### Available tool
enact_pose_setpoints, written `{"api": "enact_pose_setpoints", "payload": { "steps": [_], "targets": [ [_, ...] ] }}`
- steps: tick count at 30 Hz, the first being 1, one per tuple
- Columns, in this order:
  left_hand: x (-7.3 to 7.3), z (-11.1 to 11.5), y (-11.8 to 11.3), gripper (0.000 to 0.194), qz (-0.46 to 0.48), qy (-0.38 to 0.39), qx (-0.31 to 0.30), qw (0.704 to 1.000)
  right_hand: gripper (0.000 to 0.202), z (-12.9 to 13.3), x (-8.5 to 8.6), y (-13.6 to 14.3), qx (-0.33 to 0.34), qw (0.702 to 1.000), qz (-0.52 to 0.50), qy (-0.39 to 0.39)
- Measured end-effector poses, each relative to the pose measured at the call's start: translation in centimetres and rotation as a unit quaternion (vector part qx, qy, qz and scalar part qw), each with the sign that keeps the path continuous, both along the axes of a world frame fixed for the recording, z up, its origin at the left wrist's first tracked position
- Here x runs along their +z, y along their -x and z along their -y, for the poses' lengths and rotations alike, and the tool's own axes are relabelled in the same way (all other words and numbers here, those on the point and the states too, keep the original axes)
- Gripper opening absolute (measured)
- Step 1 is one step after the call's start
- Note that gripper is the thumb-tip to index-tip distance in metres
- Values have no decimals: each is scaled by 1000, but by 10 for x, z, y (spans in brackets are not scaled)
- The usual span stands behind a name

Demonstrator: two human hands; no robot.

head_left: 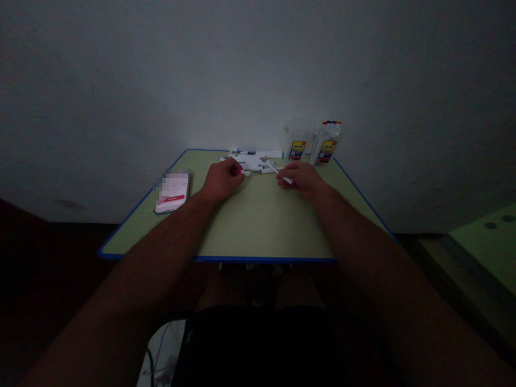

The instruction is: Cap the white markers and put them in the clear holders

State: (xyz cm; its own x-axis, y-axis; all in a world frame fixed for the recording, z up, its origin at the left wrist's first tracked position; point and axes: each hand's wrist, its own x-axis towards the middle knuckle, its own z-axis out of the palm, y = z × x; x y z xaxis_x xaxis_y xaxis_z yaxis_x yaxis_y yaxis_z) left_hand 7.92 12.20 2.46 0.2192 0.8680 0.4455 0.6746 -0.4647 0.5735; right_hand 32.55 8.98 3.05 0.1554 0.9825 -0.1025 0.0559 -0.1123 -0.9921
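Right hand (303, 179) pinches a white marker (278, 172), its barrel slanting up-left toward the pile of markers (252, 161) on the desk (258, 226), while left hand (222, 180), fingers curled, grips a pink cap (239, 171) close beside.

Both arms are showing bare all the way up, no sleeves, no watch or rings that I can make out on the left hand (221, 180) or right hand (303, 178). Person's wearing dark, probably black shorts, knees poking out bare.
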Motion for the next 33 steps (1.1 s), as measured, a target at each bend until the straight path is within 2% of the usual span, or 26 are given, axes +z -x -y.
{"api": "enact_pose_setpoints", "payload": {
  "steps": [17, 24, 33],
  "targets": [
    [-1, -2, 2, 14, -8, -6, -3, 1000, 6, 4, 4, 2, 34, 999, -2, 13],
    [-2, -3, 2, 15, -5, -5, -2, 1000, 11, 0, 1, -2, 56, 998, 19, -10],
    [-3, -4, 3, 14, -9, -5, 0, 1000, 24, 7, 6, 1, 86, 996, -18, 12]
  ]
}}
